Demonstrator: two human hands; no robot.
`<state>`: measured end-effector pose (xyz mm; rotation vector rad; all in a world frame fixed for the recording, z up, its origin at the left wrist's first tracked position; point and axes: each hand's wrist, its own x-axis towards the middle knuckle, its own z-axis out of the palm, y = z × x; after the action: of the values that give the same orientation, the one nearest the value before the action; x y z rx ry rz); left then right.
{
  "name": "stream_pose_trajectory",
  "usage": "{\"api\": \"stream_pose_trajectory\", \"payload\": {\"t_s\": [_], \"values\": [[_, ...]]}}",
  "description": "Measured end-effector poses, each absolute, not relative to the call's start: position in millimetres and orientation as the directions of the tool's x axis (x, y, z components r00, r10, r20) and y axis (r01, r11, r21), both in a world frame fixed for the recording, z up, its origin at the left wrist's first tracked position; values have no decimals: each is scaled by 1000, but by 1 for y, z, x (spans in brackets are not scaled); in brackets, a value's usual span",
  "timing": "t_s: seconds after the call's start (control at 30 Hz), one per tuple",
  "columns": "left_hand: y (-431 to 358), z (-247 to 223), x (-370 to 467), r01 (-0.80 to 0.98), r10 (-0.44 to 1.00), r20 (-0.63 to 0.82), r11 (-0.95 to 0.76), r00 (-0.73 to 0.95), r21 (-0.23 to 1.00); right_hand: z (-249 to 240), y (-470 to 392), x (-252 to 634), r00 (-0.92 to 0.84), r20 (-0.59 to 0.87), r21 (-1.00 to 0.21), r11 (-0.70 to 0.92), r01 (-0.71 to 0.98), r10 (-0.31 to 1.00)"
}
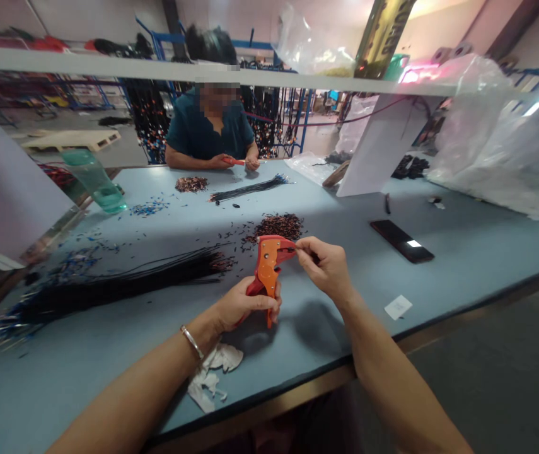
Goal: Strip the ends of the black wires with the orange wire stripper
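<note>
Left hand (250, 302): fingers wrapped round hand tool (268, 268) | Right hand (326, 265): fingers pressed together at its nose, anything held too small to tell | Risk, from where I stand: squeezing so near could nip them; a knock, scatter clippings (281, 225) beyond

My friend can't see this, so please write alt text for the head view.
A person's left grip holds an orange and red wire stripper, the right grip close beside it. Black wires and a heap of clippings lie on the blue table; a co-worker is opposite.

Blue-grey worktable (354, 214), white shelf (84, 64), grey floor (510, 353)
</note>
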<state>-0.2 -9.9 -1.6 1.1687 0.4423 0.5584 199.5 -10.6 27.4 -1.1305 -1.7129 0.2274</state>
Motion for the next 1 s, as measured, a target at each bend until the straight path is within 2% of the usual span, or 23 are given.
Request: {"api": "stream_pose_trajectory", "payload": {"t_s": [0.6,1.0], "values": [[-10,-2,1,-165,630,-57,287,775,944,26,-8,202,-27,583,-698,518,494,812],[-11,-1,1,-141,637,-52,249,769,958,26,-9,201,-29,625,-640,533,554,780]]}}
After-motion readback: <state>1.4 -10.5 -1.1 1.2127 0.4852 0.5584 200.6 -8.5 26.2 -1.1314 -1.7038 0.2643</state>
